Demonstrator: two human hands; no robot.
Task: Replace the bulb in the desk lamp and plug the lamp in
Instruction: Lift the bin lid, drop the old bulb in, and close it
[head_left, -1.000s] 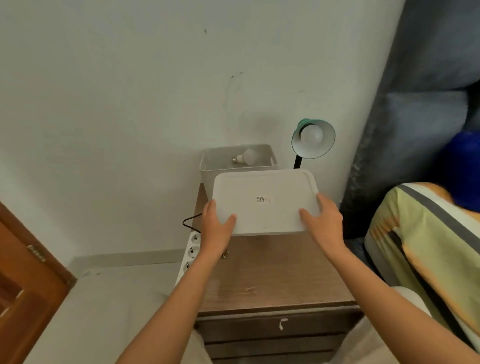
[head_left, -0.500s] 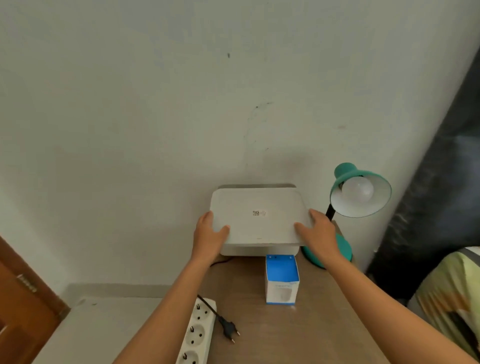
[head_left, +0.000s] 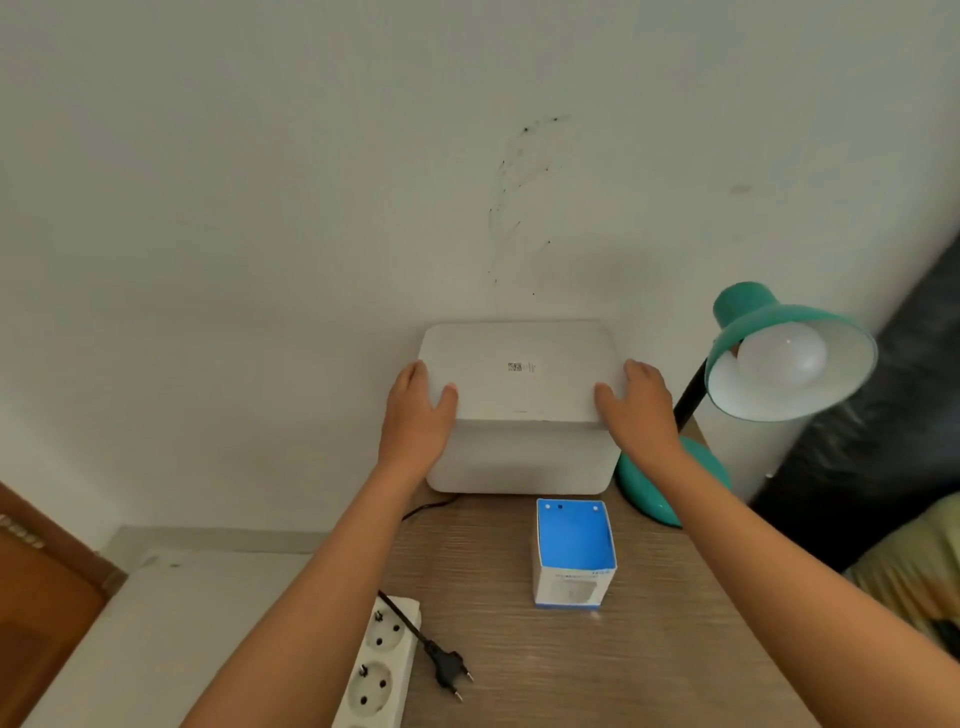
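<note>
Bulb (head_left: 782, 354) sat in the teal lamp (head_left: 789, 353); I judged the swap done, plugging in left. My left hand (head_left: 418, 415) and right hand (head_left: 639, 410) each had a grip on the lid (head_left: 519, 371), pressing it onto the white bin (head_left: 519, 462). Plug (head_left: 447, 665) lay loose on the counter (head_left: 597, 665) beside the power strip (head_left: 379, 670), which overhung the left edge. Open room ahead; empty bulb box (head_left: 574, 553) nearby.
</note>
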